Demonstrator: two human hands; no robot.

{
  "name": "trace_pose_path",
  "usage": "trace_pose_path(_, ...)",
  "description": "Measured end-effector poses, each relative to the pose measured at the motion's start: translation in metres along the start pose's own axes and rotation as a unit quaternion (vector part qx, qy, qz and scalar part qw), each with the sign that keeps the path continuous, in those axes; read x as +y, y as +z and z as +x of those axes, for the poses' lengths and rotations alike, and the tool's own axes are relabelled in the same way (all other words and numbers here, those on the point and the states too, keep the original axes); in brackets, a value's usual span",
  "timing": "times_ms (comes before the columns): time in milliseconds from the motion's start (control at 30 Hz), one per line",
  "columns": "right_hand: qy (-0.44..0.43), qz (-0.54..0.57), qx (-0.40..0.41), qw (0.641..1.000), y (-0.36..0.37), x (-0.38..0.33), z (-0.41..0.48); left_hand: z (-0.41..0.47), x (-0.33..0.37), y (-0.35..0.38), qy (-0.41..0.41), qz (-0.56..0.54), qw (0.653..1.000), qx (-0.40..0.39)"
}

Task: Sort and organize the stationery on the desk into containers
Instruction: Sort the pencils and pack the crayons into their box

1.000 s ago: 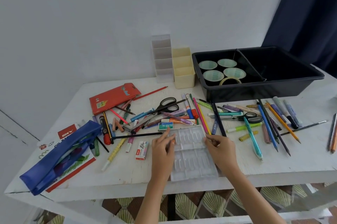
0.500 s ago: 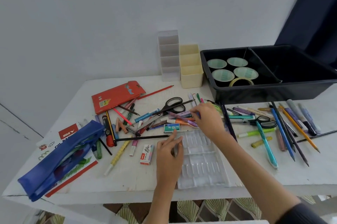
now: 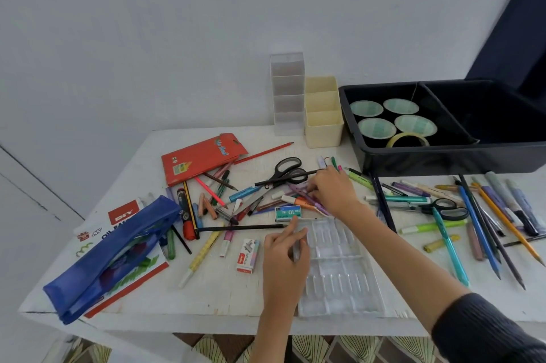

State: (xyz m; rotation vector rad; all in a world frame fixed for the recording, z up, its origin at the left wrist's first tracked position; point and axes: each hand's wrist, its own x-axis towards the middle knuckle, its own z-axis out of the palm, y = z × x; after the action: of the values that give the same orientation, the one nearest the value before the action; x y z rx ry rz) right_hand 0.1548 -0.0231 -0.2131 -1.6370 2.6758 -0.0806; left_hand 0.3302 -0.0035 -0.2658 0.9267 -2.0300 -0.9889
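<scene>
Stationery (image 3: 245, 193), bright, many-coloured, strewn criss-cross (some overlapping), white desk (image 3: 224, 291) beneath.

place: home room corner | cues: worn white desk (image 3: 224, 297), bare wall (image 3: 147, 37), dark curtain (image 3: 514, 37), patterned floor tiles (image 3: 212, 348)

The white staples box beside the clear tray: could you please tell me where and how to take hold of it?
Take the white staples box by its two long sides, coming straight down from above: it lies flat, with bare table along both.
</scene>
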Motion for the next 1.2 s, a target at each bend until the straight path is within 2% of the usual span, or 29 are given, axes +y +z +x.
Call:
trace_pose_path(100, 0.012, -0.021, 0.031, 0.999, 0.001, -0.001, -0.001, 0.000, 0.001, 0.000, -0.007, 0.000, 1.000, -0.002)
trace_pose_path(267, 0.093, 0.116, 0.074, 0.986, -0.002, 0.017, -0.017, 0.000, 0.002, -0.001, -0.011, 0.004, 1.000, -0.005)
trace_pose_path(400, 0.145, 0.299, 0.086, 0.939, -0.012, 0.029, -0.047, -0.001, 0.002, -0.002, -0.015, 0.000, 1.000, -0.010)
trace_pose_path(567, 0.168, 0.391, 0.062, 0.903, -0.012, 0.032, -0.094, -0.002, 0.003, -0.002, -0.010, -0.002, 1.000, -0.008)
trace_pose_path(733, 0.165, 0.411, 0.087, 0.892, -0.004, 0.027, -0.124, -0.002, 0.003, -0.002, -0.002, 0.009, 1.000, -0.006)
trace_pose_path(867, 0.148, 0.351, 0.114, 0.917, 0.002, 0.022, -0.131, -0.002, 0.001, -0.002, -0.003, 0.015, 1.000, -0.011)
trace_pose_path(1200, 0.134, 0.269, 0.167, 0.939, 0.026, 0.009, -0.143, -0.002, -0.002, 0.000, 0.003, 0.012, 1.000, -0.009)
